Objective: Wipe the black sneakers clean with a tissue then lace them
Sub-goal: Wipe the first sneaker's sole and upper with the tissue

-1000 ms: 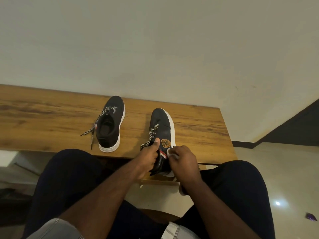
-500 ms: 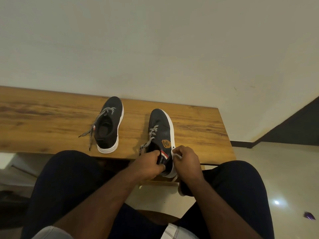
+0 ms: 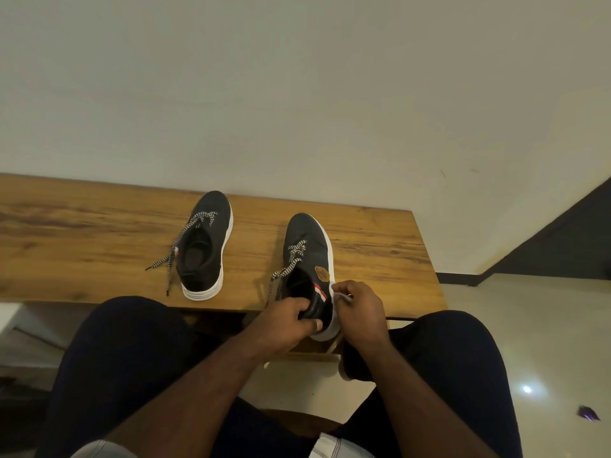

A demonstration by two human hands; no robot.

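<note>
A wooden bench (image 3: 99,239) runs along a plain pale wall (image 3: 297,94), and the person sits facing it, both knees in dark trousers (image 3: 125,358) rising between the camera and the bench's near edge. To the right, pale glossy floor tiles (image 3: 529,325) show a bright light reflection, and a small purple scrap (image 3: 588,412) lies on them near the frame edge. Two black sneakers stand on the bench, well apart. The left sneaker (image 3: 206,246) sits untouched, its long axis running away from the person with the toe toward the wall and tilted slightly right; its speckled laces (image 3: 172,262) trail loose over the wood to its left. The right sneaker (image 3: 307,252) lies on the same heading, toe to the wall, its heel hanging past the bench's near edge. The left hand (image 3: 287,322) grips that heel collar, fingers curled over it and hiding the heel. The right hand (image 3: 358,312) pinches a small white tissue (image 3: 340,296) against the shoe's white sole at its right side, fingers curled around it.
</note>
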